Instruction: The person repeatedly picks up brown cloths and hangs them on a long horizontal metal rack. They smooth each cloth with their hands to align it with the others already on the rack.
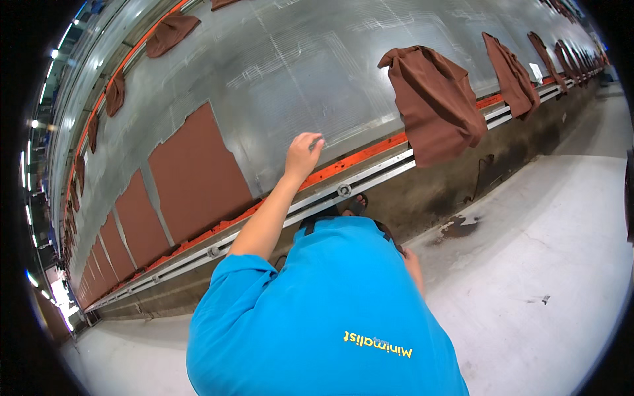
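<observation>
My left hand (303,157) reaches over the near edge of a long grey metal table (284,86). Its fingers are loosely bent, with a small gap between thumb and forefinger, and I see nothing held in them. To its left, a brown fabric panel (198,168) lies flat on the tabletop. A crumpled brown cloth piece (436,109) drapes over the edge on the right, apart from the hand. My right hand (413,266) hangs low beside my hip, mostly behind my blue shirt (330,297); its fingers are hidden.
Along the table's near side run an orange strip (356,160) and a metal rail (304,210) with round fittings. Several more flat panels (140,208) continue leftward. Further draped cloths (512,79) hang on the right, others (170,34) along the far edge. A pale floor (528,264) lies below.
</observation>
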Demonstrator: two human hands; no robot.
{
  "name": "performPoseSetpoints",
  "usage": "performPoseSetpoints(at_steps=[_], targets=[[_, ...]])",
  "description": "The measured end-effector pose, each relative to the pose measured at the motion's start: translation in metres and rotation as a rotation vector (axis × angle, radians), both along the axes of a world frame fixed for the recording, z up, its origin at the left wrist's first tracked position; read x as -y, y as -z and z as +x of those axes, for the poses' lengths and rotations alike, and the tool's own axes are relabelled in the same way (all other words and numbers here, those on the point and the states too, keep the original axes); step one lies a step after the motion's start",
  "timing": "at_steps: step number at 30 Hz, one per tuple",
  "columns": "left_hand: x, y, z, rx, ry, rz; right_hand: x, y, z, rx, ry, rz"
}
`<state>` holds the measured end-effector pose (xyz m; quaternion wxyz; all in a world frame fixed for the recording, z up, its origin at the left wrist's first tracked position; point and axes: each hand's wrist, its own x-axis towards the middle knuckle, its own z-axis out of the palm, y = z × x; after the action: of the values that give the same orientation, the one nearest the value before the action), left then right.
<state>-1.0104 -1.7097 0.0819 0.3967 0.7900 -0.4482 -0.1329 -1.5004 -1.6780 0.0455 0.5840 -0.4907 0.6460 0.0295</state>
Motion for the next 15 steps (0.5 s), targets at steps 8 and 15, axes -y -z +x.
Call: performPoseSetpoints(at_steps=[8, 15], targets=[[0.105, 0.032, 0.047, 0.253, 0.087, 0.076, 0.030, 0.005, -0.059, -0.271, 0.201, -0.110], [0.116, 0.029, 0.037, 0.461, 0.094, 0.149, -0.007, 0.043, -0.048, -0.325, 0.005, -0.051]])
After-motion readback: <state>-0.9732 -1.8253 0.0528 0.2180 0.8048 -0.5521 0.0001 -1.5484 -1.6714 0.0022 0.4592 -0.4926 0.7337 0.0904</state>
